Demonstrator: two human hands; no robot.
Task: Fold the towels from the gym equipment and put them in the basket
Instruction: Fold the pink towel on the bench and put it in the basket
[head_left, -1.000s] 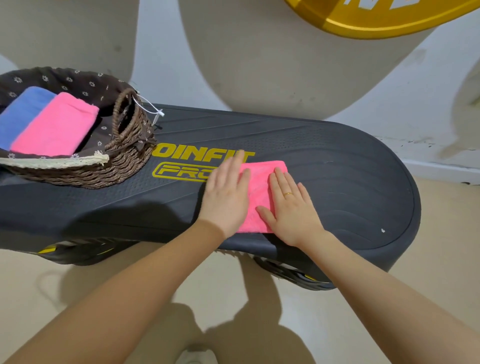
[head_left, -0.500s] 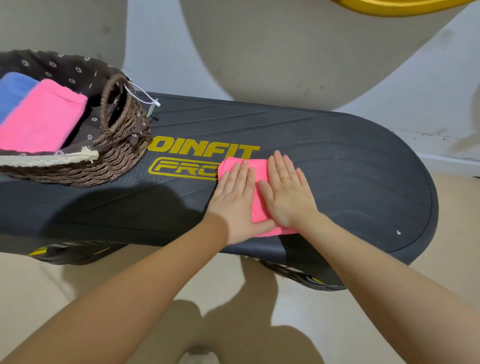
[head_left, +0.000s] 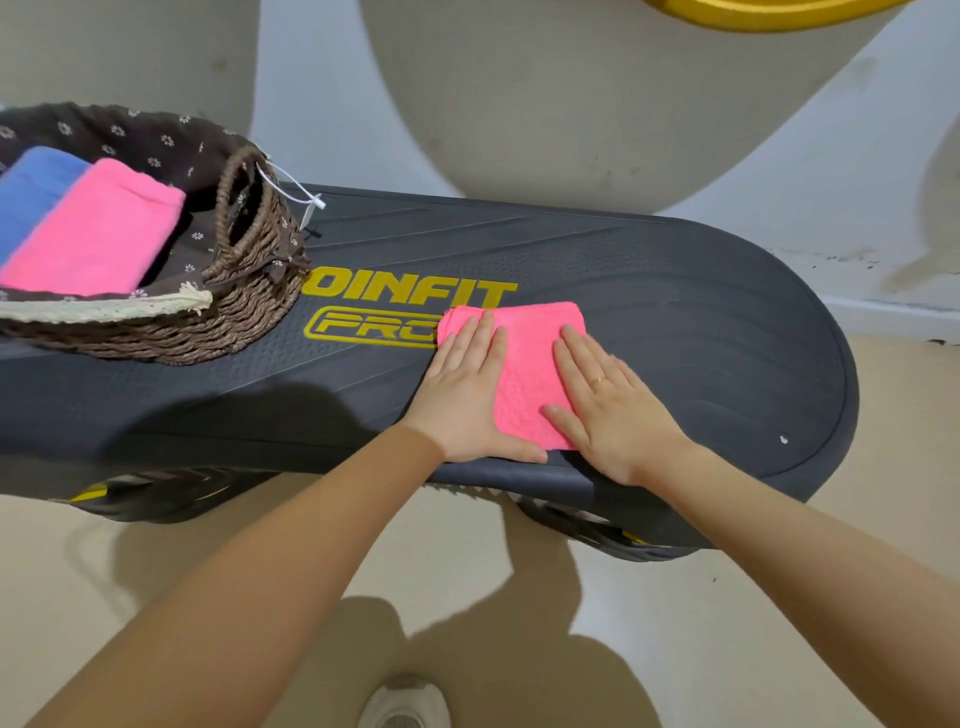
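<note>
Both palms flat, nothing clenched: my left hand (head_left: 462, 400) and right hand (head_left: 613, 410) are lying with straight fingers on the folded pink towel (head_left: 524, 374), pressing it, not grabbing it. Left covers the left edge, right covers the right edge, and a strip of pink shows between them.

Only the head view to go on. The towel sits on the black step platform (head_left: 701, 332), right by the near edge and just past the yellow logo. The wicker basket (head_left: 228, 312) is on the same platform, off to the left and well apart from the towel. It already holds a folded pink towel (head_left: 98, 228) with a blue towel (head_left: 31, 192) next to it.

So I'd say this is the smoothing stage, with the fold basically done and the drop into the basket not yet made. Tip for doing this bit right: push outward from the middle so the layers lie flat and the edges line up, and don't drag toward yourself, because it's close to the lip and could slide off. When picking it up, I'd probably pinch through all the layers at once so it doesn't flop open on the way over. There looks to be room in the basket on the right of the pink one.
</note>
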